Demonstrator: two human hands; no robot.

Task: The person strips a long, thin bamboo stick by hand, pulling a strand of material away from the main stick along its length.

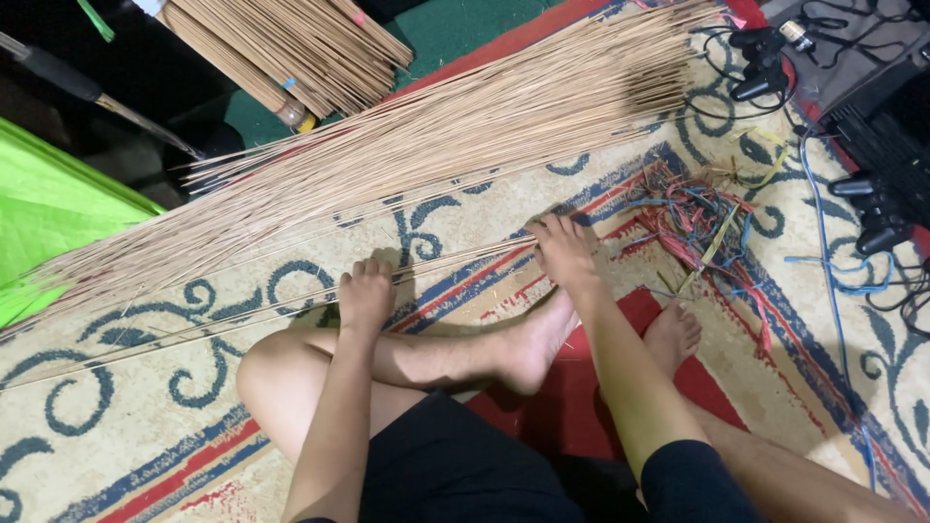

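I sit cross-legged on a patterned carpet [126, 426]. A small bunch of thin tan sticks [242, 315] lies across the carpet in front of my legs. My left hand [366, 291] is closed around this bunch near its middle. My right hand [562, 247] presses down on the same bunch at its right end, fingers curled over the sticks. Behind them a large fan-shaped pile of the same long sticks [436, 136] stretches from the lower left to the upper right.
A tied bundle of thicker sticks [300, 48] lies at the top. A tangle of red, blue and yellow strips [702, 228] sits right of my right hand. Black cables and game controllers [872, 203] lie at the far right. Green sheet [48, 208] at left.
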